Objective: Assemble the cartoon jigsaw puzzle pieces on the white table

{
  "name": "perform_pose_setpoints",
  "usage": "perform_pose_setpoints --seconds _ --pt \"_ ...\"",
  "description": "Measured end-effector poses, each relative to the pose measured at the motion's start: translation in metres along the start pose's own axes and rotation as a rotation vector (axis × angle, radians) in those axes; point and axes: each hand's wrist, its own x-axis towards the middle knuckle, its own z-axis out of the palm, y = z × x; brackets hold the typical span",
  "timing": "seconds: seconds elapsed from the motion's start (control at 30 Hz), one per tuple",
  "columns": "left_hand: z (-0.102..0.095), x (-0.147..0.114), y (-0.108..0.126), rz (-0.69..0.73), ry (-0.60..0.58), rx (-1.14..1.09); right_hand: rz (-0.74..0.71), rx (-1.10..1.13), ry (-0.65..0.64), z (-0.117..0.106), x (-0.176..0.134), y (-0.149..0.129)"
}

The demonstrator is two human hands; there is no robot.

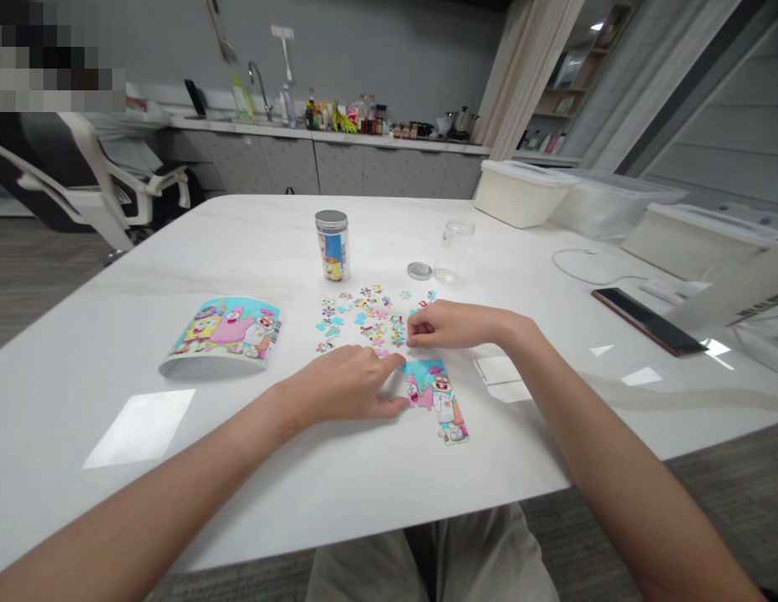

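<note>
A partly joined jigsaw puzzle [421,386] with pink and white cartoon figures lies flat on the white table, its right side reaching lower than its left. My left hand [354,386] rests at the puzzle's left edge, thumb and index finger stretched out and apart. Just above the puzzle, my right hand [448,324] has its fingers curled together by the loose pieces; whatever they hold, if anything, is hidden. Several loose puzzle pieces [377,315] in blue, pink and yellow spread beyond both hands. A curved picture sheet [229,330] with the same cartoon figures lies to the left.
Behind the pieces stand a lidded jar [333,247] with a cartoon label and a clear jar [456,249], with a metal lid [419,270] between them. A dark phone-like slab [648,320] lies at right, near storage bins [523,194]. An office chair [94,167] stands at left.
</note>
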Motion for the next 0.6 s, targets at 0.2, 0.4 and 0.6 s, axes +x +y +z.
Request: perform_pose_setpoints --seconds 0.2,0.4,0.6 --pt "0.0004 0.0015 0.0014 -0.028 0.001 0.013 0.09 0.01 -0.015 -0.0034 -0.004 0.004" --pt "0.0008 0.0022 0.003 -0.059 -0.036 0.025 0.126 0.023 -0.028 -0.0056 -0.0059 0.0003" --pt "0.0 0.0028 0.0039 -0.09 -0.086 0.059 0.144 0.106 -0.047 -0.0073 -0.0096 0.0032"
